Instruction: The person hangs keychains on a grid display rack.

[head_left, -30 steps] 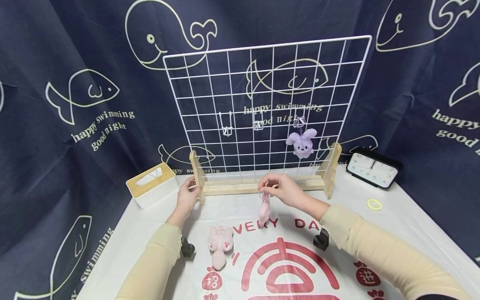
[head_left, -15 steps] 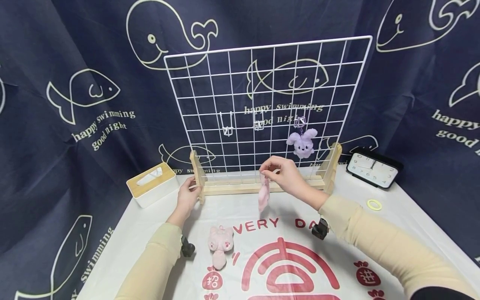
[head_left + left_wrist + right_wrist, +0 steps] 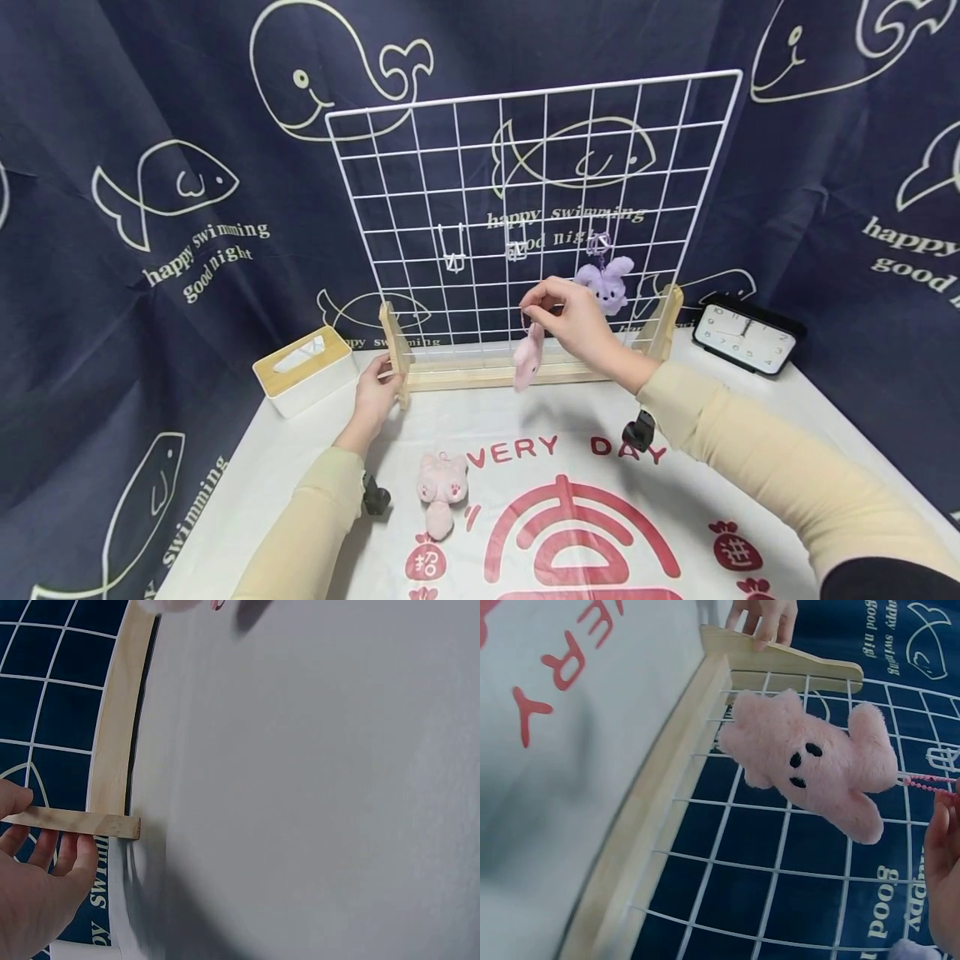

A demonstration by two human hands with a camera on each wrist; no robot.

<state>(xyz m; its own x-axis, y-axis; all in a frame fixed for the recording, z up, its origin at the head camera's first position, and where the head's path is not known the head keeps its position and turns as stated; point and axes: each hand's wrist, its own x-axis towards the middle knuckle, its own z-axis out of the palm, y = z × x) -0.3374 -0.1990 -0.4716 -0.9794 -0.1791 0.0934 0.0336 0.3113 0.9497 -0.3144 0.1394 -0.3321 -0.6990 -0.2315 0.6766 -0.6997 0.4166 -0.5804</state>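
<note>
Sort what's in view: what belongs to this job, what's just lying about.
Job:
pink bunny, held by the right hand
rack, gripped by the left hand
bare hooks
purple bunny, hanging
other plush, probably

Lying about, apparently:
tissue box
clock

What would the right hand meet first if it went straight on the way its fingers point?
Probably the white wire grid beyond the right hand, though the head view leaves depth unclear.

Even, diffuse light fills the head view, whose wide lens stretches the edges, while the dimmer, greyer left wrist view shows a soft-edged shadow darkening the table cover (image 3: 315,787).
</note>
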